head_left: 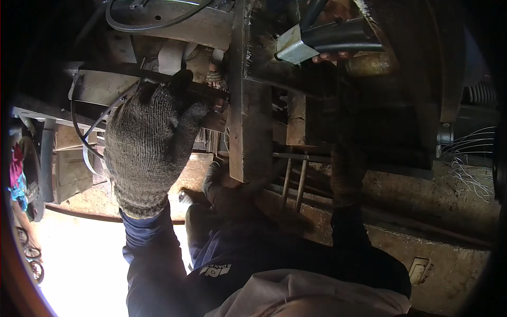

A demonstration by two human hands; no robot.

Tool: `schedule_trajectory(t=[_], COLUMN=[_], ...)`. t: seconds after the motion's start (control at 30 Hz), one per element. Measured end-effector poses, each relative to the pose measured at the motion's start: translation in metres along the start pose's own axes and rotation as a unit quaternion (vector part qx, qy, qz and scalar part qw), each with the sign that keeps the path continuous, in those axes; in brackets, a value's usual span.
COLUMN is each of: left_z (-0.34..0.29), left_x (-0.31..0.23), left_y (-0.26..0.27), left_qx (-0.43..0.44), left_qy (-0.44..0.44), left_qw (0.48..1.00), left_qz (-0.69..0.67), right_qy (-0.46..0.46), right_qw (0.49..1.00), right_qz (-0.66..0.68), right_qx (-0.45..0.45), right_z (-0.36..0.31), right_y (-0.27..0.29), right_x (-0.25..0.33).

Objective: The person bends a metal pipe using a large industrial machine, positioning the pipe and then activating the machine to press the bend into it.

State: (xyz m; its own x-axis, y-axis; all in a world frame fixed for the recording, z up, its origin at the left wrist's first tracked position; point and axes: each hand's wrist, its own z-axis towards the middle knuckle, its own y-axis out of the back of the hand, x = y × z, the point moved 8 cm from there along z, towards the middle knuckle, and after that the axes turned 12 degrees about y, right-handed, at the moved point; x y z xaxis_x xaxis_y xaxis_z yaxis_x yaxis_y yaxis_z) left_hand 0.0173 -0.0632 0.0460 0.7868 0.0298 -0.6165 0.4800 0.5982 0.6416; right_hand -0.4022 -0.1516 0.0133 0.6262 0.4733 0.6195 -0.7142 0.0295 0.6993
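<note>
My left hand (150, 140), in a grey knitted glove, is closed around a dark metal bar (208, 92) left of the middle. Its fingertips are out of sight behind the bar. Just right of it stands an upright rusty steel beam (251, 127). My right hand (347, 171) is a dark gloved shape in deep shadow, reaching up under the machine; its fingers cannot be made out. Above it, another person's bare fingers (332, 56) show beneath a black handle-like piece (338, 38) with a pale metal channel (297, 46) at its end.
A thin metal hoop (79, 119) hangs left of my left hand. Two rods (294, 182) stand below the beam. Loose pale wires (470, 169) stick out at the right. Bright daylight falls on the floor (90, 259) at the lower left, with wheels (33, 253) beyond.
</note>
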Motion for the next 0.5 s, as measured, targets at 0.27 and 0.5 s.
schedule_trajectory(t=[0.27,0.5], left_z=[-0.001,0.001], left_x=[0.002,0.002], left_y=[0.003,0.001], left_qx=[-0.016,-0.019], left_qy=[-0.049,-0.016], left_qw=[0.999,0.999], left_qz=[0.007,-0.03], right_qy=[0.061,0.029], right_qw=[0.994,0.999], right_qz=[-0.094,0.023], right_qx=[0.016,-0.02], right_z=[0.002,0.0], right_y=[-0.002,-0.003], right_x=[0.018,0.01])
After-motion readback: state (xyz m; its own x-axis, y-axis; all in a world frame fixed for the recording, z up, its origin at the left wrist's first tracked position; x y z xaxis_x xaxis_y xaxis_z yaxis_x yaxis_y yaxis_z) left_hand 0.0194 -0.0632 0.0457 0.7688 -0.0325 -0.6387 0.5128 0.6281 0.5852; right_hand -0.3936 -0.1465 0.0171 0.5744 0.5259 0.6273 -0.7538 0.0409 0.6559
